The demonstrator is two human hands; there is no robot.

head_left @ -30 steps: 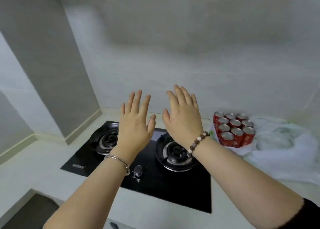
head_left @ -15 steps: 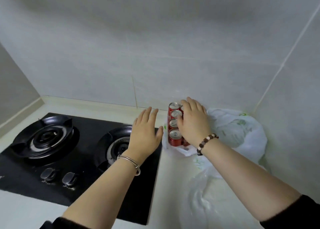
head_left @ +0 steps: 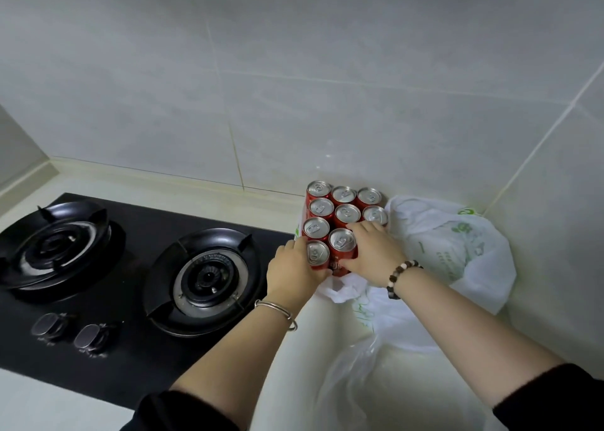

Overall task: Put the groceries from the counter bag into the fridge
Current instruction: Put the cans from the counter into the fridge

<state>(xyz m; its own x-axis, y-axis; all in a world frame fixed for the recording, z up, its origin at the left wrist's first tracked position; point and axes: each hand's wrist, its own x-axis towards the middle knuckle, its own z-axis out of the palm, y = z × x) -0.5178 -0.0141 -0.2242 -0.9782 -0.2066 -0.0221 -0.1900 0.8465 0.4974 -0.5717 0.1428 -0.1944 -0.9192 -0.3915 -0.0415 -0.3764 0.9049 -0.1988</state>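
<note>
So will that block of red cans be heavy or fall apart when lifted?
Probably heavy for its size: the red cans are many and look unopened. I can't see a wrap binding them, so they might separate; the left hand and right hand squeezing the near end seems sensible. The plastic bag beneath looks floppy and could drag along.

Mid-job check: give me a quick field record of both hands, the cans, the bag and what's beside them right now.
left hand: grips the near-left corner of the red drink cans
right hand: grips the near-right side, fingers over the tops
cans: upright block by the wall, nine tops visible
plastic bag: white, crumpled, spread under and right of the cans
gas hob: left of the cans, no flame visible
</note>
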